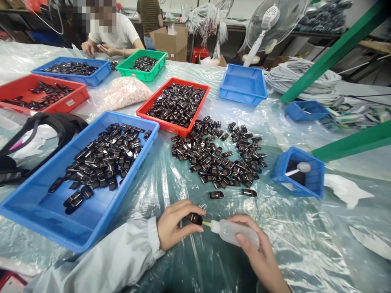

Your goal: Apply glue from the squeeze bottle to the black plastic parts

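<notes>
Between the thumb and fingers of my left hand [177,226] is a small glossy black plastic part [194,218]. My right hand [259,244] is wrapped round a translucent white squeeze bottle [233,232], tilted onto its side. The bottle's thin yellowish nozzle [207,224] points left and meets or nearly meets the end of the black part; I cannot tell if it goes inside. Just beyond my hands, a loose heap of similar black parts [220,162] lies on the plastic-covered table [293,240], with two single ones in front of it.
Left stands a large blue tray [61,221] of black parts. A red tray [175,129], a green tray [142,75] and a bag of pale pieces [122,93] lie beyond. A small blue bin [282,183] and green posts [354,142] are right. A co-worker [117,34] sits opposite.
</notes>
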The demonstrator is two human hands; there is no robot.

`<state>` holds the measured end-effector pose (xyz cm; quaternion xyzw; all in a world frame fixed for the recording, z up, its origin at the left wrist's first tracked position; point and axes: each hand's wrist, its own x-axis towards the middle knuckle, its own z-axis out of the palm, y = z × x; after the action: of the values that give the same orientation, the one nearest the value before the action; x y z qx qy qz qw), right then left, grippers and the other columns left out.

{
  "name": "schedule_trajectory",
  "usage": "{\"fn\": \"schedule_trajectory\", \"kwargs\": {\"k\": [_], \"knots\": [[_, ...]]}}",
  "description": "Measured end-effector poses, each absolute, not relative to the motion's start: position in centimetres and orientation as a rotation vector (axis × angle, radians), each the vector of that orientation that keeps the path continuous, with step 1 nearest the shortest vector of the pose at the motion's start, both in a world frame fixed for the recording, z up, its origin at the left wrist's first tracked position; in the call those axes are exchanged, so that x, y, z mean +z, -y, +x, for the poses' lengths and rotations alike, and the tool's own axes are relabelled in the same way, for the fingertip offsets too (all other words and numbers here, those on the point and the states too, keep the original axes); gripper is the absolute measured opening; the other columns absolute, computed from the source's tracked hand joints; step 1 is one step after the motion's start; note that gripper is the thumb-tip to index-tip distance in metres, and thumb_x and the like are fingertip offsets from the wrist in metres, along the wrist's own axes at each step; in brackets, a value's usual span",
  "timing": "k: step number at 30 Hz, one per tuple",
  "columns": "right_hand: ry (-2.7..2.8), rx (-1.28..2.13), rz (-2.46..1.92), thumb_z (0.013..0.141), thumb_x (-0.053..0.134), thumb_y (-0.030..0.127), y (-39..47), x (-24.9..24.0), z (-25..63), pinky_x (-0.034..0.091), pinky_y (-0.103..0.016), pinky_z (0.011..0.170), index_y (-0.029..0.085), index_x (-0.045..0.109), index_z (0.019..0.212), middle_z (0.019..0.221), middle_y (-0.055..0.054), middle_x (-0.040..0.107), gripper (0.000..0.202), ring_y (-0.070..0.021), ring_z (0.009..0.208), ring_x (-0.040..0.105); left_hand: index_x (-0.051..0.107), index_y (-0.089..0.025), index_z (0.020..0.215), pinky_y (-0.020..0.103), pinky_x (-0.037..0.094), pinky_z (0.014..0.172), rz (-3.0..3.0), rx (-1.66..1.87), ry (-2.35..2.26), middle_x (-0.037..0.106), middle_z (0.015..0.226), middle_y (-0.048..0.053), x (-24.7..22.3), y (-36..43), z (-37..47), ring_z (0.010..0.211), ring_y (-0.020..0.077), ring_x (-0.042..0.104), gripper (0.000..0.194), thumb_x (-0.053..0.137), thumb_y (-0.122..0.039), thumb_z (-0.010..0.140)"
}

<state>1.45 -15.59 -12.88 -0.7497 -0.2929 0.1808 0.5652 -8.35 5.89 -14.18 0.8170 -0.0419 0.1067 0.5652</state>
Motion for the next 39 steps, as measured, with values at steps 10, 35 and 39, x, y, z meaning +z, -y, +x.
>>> {"fn": "schedule_trajectory", "kwargs": {"k": [10, 35, 39], "knots": [[0.679, 0.426, -1.767, 0.093, 0.054, 0.04, 15.6, -13.8, 1.2, 0.05, -0.012, 0.063, 0.03, 0.057, 0.104, 0.09, 0.002, 0.065, 0.016, -0.0122, 0.072, 0.063, 0.064, -0.017, 0.103, 0.02, 0.04, 0.057, 1.874, 0.085, -0.059, 0.064, 0.083, 0.002, -13.8, -6.1, -8.1, 0.059, 0.0103, 0.048, 0.024, 0.062, -0.036, 0.087], [0.538, 0.358, -1.795, 0.089, 0.059, 0.041, 15.7, -13.9, 1.3, 0.05, -0.014, 0.06, 0.026, 0.061, 0.098, 0.088, 0.001, 0.067, 0.018, -0.014, 0.071, 0.063, 0.064, -0.026, 0.113, 0.031, 0.049, 0.084, 1.818, 0.264, -0.065, 0.053, 0.102, 0.005, -14.4, -6.6, -8.0, 0.096, 0.0181, 0.054, 0.023, 0.058, -0.026, 0.091], [0.556, 0.303, -1.805, 0.089, 0.058, 0.041, 15.8, -14.0, 1.6, 0.051, -0.015, 0.059, 0.025, 0.063, 0.096, 0.086, -0.001, 0.068, 0.018, -0.015, 0.069, 0.064, 0.064, -0.025, 0.113, 0.031, 0.048, 0.084, 1.83, 0.279, -0.027, 0.053, 0.1, 0.005, -14.4, -6.6, -8.0, 0.094, 0.0178, 0.054, 0.023, 0.059, -0.025, 0.09]]}}
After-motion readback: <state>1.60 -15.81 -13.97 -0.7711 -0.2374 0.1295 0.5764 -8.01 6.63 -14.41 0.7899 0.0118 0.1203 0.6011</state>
